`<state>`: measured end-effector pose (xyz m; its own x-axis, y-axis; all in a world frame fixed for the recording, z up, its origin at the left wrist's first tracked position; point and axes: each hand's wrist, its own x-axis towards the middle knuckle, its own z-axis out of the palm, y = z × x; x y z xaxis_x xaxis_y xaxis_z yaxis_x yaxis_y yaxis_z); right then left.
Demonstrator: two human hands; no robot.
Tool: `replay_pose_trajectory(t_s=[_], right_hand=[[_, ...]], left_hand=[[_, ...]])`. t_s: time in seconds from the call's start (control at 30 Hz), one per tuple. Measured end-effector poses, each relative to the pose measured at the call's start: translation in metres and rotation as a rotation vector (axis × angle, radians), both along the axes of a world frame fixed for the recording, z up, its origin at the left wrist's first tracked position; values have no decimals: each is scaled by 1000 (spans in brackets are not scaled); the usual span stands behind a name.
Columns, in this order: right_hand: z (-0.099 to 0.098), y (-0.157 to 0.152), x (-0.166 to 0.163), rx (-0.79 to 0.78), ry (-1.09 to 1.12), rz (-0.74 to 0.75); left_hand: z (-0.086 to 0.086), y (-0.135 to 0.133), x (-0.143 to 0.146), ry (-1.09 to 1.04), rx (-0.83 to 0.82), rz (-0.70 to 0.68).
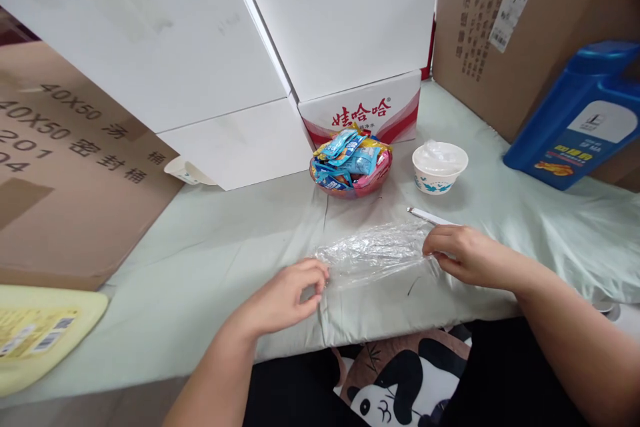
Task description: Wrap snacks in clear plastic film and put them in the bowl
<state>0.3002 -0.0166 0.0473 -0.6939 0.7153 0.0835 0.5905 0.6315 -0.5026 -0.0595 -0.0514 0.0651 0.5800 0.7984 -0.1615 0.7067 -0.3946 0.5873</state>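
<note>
A crinkled sheet of clear plastic film [375, 250], perhaps a flattened bag, stretches across the pale green cloth between my hands. My left hand [293, 293] pinches its left end, fingers curled with thumb below. At the opposite end, my right hand [463, 253] grips the film's edge with bent fingers. Just beyond my right hand lies a slim white utility knife [431, 216], its near end hidden behind the fingers. A dark thread [414, 285] rests on the cloth in front of the film.
Behind the film stand a bowl of wrapped snacks [353, 190] and a paper bowl [434, 180] with clear plastic inside. White boxes [350, 20] and brown cartons [65, 167] line the back and sides. A blue jug [575, 113] is at right, a yellow container [45, 333] at left.
</note>
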Motion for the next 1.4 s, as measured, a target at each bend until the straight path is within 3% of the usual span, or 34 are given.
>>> replay_pose_trajectory(t_s=[0.13,0.23,0.33,0.5,0.6,0.7,0.8,0.87,0.97,1.07,1.17,1.27,1.33,1.4], right_hand=[[1,0,0,-178,-37,-151],[-3,4,-5,-189,-109,-346],[-9,7,-11,-126,-250,-456],[-11,6,-15,-88,-369,-515],[-11,5,-14,-14,-351,-528],[-13,6,-13,36,-320,-463],[-15,6,-13,60,-259,-373],[-13,3,-13,14,-158,-352],[-2,-8,-14,-160,75,-279],[14,-23,-14,-333,222,-60],[28,-33,-12,-504,257,214],[34,-34,-8,-804,306,431],[31,-31,-8,-986,436,471],[24,-25,-12,-1057,637,365]], left_hand=[[-9,14,-16,-119,-142,278],[-23,22,-14,-152,-141,422],[-31,25,-3,-5,-20,477],[-25,22,13,382,182,498],[-23,14,19,478,433,529],[-27,2,32,347,697,387],[-34,-8,48,217,650,122],[-37,-10,56,262,567,63],[-39,-9,61,363,511,130],[-43,-11,64,374,455,148],[-48,-19,71,326,369,-38],[-52,-26,79,253,317,-271],[-52,-28,83,203,323,-375],[-50,-28,84,171,340,-442]])
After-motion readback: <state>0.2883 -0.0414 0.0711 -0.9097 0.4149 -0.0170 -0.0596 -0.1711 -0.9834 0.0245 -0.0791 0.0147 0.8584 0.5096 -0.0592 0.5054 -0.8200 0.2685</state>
